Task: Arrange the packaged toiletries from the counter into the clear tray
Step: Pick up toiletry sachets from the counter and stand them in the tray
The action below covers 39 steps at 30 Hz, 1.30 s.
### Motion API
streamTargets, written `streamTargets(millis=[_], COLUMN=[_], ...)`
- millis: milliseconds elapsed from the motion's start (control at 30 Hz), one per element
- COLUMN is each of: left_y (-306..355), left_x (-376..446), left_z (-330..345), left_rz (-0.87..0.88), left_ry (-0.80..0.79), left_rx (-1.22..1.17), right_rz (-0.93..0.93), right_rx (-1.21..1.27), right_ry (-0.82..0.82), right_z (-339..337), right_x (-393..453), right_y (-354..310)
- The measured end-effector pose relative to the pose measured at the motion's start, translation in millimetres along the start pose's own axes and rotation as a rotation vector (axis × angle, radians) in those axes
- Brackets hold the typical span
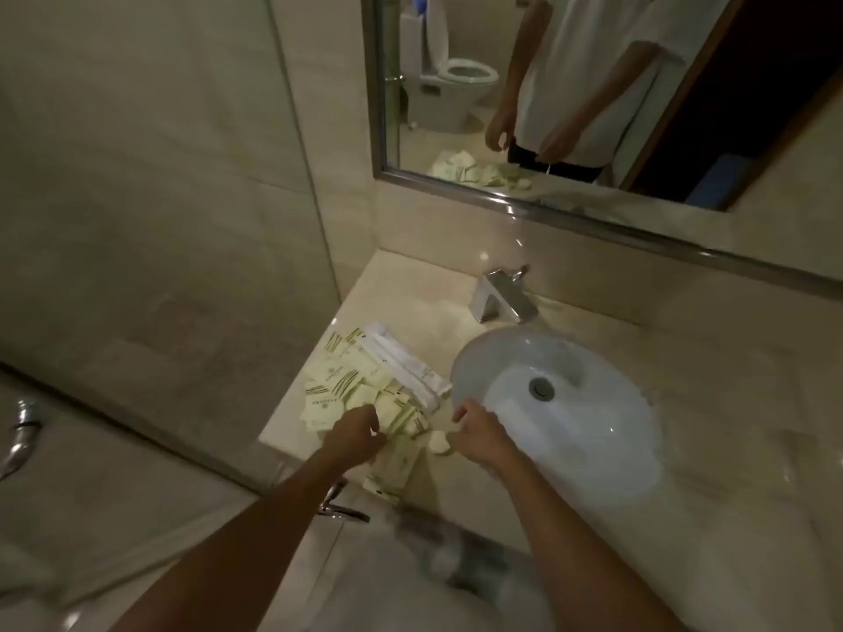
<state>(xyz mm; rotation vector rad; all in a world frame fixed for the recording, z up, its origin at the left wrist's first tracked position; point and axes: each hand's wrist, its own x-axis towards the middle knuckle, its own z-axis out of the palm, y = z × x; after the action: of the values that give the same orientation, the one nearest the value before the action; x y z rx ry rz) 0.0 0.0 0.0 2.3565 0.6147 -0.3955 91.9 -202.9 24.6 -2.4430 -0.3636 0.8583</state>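
Note:
A loose pile of cream packaged toiletries (346, 390) lies on the beige counter (410, 289) to the left of the sink. Several long white wrapped sticks (406, 371) lie along the pile's right side. My left hand (358, 433) rests on the near part of the pile with its fingers curled down into the packets. My right hand (476, 431) hovers by the basin's left rim, fingertips pinched on a small pale piece. A small round white item (440, 443) lies on the counter between my hands. I cannot make out a clear tray.
The white round sink (593, 403) fills the counter to the right, with a chrome faucet (502, 296) behind it. A mirror (593, 107) hangs above. A glass shower panel (182, 221) borders the counter's left edge, and a chrome handle (340, 506) sticks out below the counter front.

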Motion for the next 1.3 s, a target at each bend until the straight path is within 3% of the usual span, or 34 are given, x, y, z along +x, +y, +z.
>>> streamTargets(millis=[167,400,600,767,900,1300], left_y=[-18,-24,-26,-28,-27,-26], left_x=[-9,7,26,33,34,41], left_z=[20,26,23,23,24,24], left_rz=[-0.063,-0.016,0.035,0.043,0.057,0.079], left_ry=[0.087,0.197,0.133,0.067,0.066,0.286], left_rx=[0.036,0.060,0.133,0.163,0.194,0.168], right_rz=[-0.003,0.146,0.257,0.296,0.381,0.437], right_rx=[-0.051,-0.050,0.009,-0.016,0.141,0.432], right_ry=[-0.022,0.107,0.142,0.133,0.093,0.053], right_z=[54,93,104,104,100,27], right_x=[5,21,30,33,36,31], right_y=[-15,-25,-25,-23,-23,-24])
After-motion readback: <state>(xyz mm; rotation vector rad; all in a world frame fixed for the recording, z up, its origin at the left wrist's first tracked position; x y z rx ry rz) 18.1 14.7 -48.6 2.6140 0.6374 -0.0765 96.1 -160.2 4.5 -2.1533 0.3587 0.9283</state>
